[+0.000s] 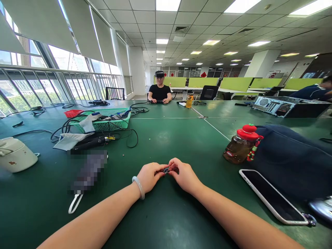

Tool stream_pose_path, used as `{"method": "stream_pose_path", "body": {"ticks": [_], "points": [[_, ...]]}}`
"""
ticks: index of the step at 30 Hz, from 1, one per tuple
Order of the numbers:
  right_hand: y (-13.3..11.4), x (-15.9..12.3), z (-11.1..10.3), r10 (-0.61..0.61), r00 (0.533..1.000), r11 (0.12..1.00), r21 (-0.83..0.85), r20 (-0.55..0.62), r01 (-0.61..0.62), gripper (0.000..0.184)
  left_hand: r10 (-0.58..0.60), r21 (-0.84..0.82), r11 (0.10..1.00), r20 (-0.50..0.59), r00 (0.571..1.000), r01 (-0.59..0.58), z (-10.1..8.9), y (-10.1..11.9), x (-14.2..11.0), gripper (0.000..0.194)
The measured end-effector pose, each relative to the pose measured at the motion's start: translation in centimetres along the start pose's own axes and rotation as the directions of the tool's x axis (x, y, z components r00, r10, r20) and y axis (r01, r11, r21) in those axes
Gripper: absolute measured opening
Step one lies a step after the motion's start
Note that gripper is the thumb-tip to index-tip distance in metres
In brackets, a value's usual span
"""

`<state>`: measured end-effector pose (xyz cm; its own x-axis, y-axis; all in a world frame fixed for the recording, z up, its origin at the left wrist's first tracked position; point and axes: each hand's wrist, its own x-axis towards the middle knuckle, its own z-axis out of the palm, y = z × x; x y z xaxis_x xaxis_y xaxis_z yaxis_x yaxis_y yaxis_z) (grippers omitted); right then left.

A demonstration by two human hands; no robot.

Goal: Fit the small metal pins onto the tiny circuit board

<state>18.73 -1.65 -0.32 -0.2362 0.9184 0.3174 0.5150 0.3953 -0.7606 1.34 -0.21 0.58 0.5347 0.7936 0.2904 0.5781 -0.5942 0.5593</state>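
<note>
Between my two hands is a small dark piece (166, 170) with light metallic specks, too small to name; the fingertips cover much of it. My left hand (150, 176), with a pale bangle at the wrist, pinches its left side between thumb and fingers. From the right, my right hand (183, 174) closes thumb and forefinger at the other side of the same piece. Both hands rest low over the green table (163, 214), close to its surface.
Left lie a blurred dark item (89, 171), a white pouch (17, 154), and a green basket (126, 121) with cables. Right are a phone (272, 197), a red-lidded bottle (238, 147) and a dark bag (293, 159). A person (160, 91) sits opposite; a computer case (287, 106) stands far right.
</note>
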Motion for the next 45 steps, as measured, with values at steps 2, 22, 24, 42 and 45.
{"method": "stream_pose_path", "body": {"ticks": [2,22,24,42,45], "points": [[0.0,-0.1,0.0,-0.016,1.0,0.999,-0.029,0.013,0.017,0.019,0.023,0.016,1.0,0.012,1.0,-0.023,-0.1,0.0,0.0,0.029],[1.5,0.3,-0.1,0.123,0.992,0.968,0.222,-0.032,-0.113,0.021,-0.326,0.435,0.727,-0.462,0.825,0.531,-2.1,-4.6,0.6,0.075],[1.7,0.4,-0.2,0.127,0.991,0.967,0.229,-0.039,-0.114,0.021,-0.496,0.469,0.583,-0.442,0.747,0.664,-2.5,-6.7,0.6,0.081],[1.3,0.5,-0.2,0.071,0.997,0.966,0.246,0.029,-0.076,0.025,-0.004,0.122,0.992,0.154,0.988,-0.015,0.4,-0.1,-0.9,0.057],[0.2,0.1,0.0,0.011,0.998,0.977,0.214,0.055,-0.022,0.026,-0.018,0.095,0.995,0.042,0.999,0.014,0.2,0.0,-0.8,0.052]]}}
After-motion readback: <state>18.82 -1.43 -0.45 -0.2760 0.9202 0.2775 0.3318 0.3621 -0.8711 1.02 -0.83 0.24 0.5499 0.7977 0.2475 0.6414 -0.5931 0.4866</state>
